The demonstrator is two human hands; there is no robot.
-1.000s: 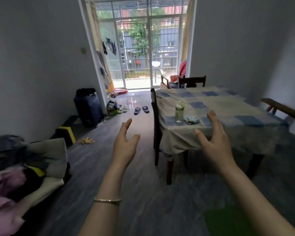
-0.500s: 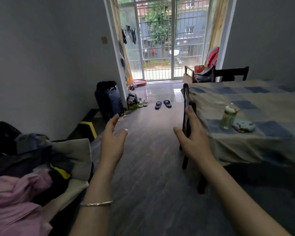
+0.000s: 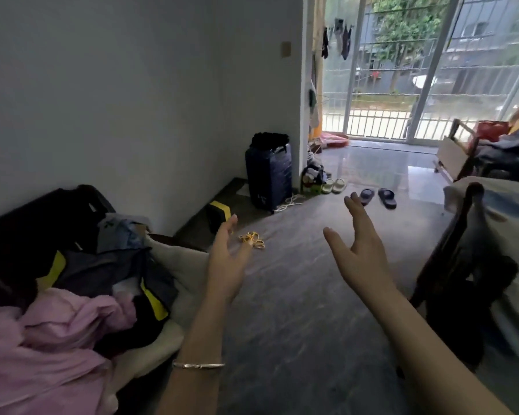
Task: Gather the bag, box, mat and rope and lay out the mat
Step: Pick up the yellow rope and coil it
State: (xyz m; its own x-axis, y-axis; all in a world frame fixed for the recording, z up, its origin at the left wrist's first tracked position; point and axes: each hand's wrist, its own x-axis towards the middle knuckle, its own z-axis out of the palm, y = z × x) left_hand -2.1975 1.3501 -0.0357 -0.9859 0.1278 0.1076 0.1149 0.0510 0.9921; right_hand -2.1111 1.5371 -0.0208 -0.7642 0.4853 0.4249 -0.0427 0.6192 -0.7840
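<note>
Both my hands are raised over the floor, fingers straight and holding nothing: my left hand [image 3: 226, 265] at centre, my right hand [image 3: 358, 253] to its right. A coiled yellow rope [image 3: 252, 238] lies on the floor just beyond my left fingertips. A black and yellow box [image 3: 219, 214] sits by the left wall. Behind it stands a dark blue bag [image 3: 269, 178] like a suitcase, with a white cord [image 3: 289, 202] on the floor at its foot. I see no mat that I can name for sure.
A pile of clothes [image 3: 72, 295] covers a seat at the left. A dark chair [image 3: 468, 265] and a cloth-covered table [image 3: 510, 223] stand at the right. Slippers [image 3: 378, 196] lie near the balcony door [image 3: 402, 85]. A wooden chair [image 3: 462, 157] stands at the far right.
The view has swung left and moved forward: the table slid off to the right, and the clothes pile, box, bag and rope came closer. Both hands stay raised and empty.
</note>
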